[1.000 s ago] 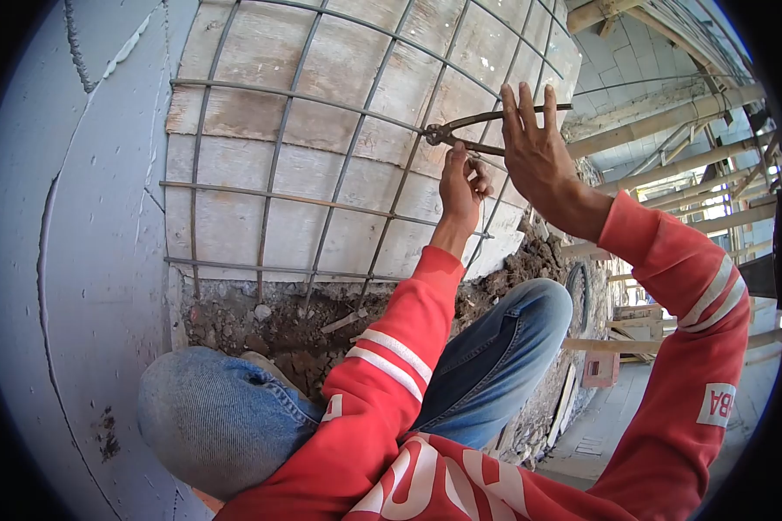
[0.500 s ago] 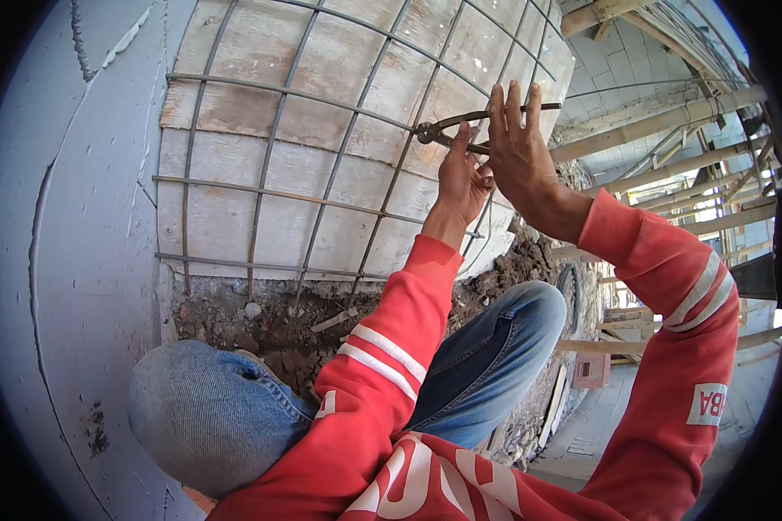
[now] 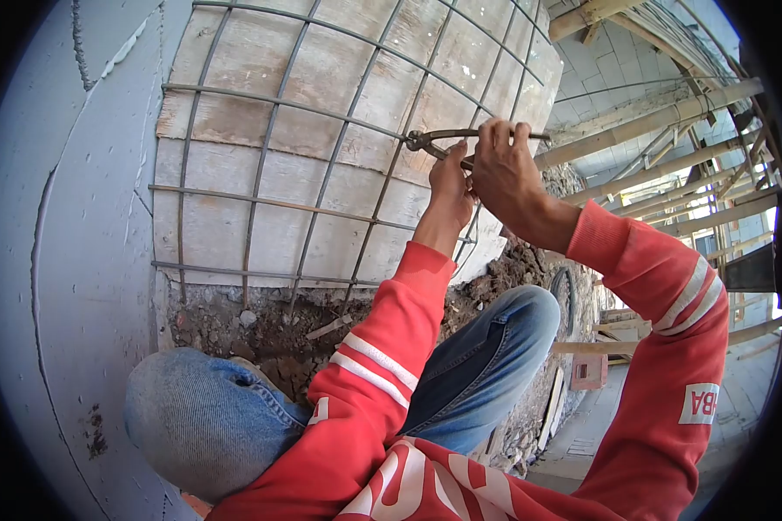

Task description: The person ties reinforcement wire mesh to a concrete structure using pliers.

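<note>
A pair of dark metal pincers (image 3: 447, 135) has its round jaws at a crossing of the steel rebar grid (image 3: 343, 122). My right hand (image 3: 511, 178) curls its fingers over the upper handle, whose tip sticks out past them. Below and to the left, my left hand (image 3: 449, 189) is closed by the lower handle, its thumb pointing up along it. Its other fingers are partly hidden behind the palm and my right hand. What the jaws bite on is too small to make out.
Pale wooden boards (image 3: 226, 165) stand right behind the grid. A grey wall (image 3: 87, 260) rises at the left. Rubble and soil (image 3: 278, 334) lie below the grid, by my bent knees. Bamboo poles (image 3: 660, 117) cross at the right, and a pinkish block (image 3: 589, 372) sits lower down.
My right hand's fingers were stretched out against the upper handle and are now curled over it. Both hands and the pincers' handles sit slightly lower and further left in view.
</note>
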Motion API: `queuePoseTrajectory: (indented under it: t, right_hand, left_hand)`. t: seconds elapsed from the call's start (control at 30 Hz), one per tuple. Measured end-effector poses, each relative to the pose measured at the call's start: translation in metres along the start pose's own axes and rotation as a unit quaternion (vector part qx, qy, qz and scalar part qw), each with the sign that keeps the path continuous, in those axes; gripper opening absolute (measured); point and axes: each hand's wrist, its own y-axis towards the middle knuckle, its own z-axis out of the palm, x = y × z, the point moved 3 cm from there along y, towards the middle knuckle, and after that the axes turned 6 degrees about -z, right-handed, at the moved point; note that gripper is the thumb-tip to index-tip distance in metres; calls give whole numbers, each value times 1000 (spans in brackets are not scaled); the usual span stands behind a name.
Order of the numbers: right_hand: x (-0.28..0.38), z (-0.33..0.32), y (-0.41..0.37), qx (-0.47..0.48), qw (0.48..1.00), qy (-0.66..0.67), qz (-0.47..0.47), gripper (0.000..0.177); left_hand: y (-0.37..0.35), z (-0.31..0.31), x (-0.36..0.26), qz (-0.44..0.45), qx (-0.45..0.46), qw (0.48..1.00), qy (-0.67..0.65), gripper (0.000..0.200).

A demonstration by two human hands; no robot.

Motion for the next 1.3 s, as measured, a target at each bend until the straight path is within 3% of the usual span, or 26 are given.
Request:
queuePoseTrajectory:
  t: [0.17, 0.23, 0.3, 0.33, 0.43, 0.57, 0.63, 0.7, 0.77, 0.8, 0.93, 1.0, 1.3]
  right_hand:
    - [6, 11, -10, -3, 998, 64, -29, 38]
    - [6, 22, -10, -97, 995, 30, 2, 41]
    - [-3, 34, -8, -144, 988, 49, 1, 47]
    - [-10, 45, -6, -125, 991, 43, -5, 51]
    - [-29, 73, -6, -195, 974, 116, -1, 51]
    - [-27, 82, -3, -198, 966, 165, -18, 51]
    - [-25, 84, -8, -123, 961, 247, -18, 52]
    - [-20, 85, -13, -99, 941, 324, -23, 53]
    - [-14, 86, -12, -102, 954, 281, -15, 51]
    - [-14, 77, -12, -155, 970, 186, 4, 50]
    - [-6, 62, -6, -137, 983, 121, 35, 50]
    - [-6, 55, -3, -130, 986, 99, 43, 50]
    - [-4, 29, -1, -71, 995, 56, 51, 53]
  left_hand:
    - [-7, -1, 7, 45, -32, 998, 31, 18]
    - [-5, 2, 12, 48, -18, 998, 41, 22]
    - [-13, 5, 14, 106, -100, 985, 97, 29]
    - [-9, 0, 16, 123, -83, 980, 130, 36]
    - [1, -17, 26, 192, -88, 967, 146, 40]
    - [4, -46, 28, 177, -85, 978, 69, 38]
    - [12, -60, 28, 187, -123, 961, 160, 29]
    - [18, -64, 32, 181, -132, 963, 149, 24]
    - [23, -61, 32, 160, -134, 963, 168, 24]
    - [20, -46, 28, 120, -78, 985, 93, 23]
    - [13, -19, 29, 173, -68, 978, 97, 23]
    - [4, -16, 26, 205, -132, 960, 141, 24]
    - [-17, -1, 16, 231, -205, 931, 194, 30]
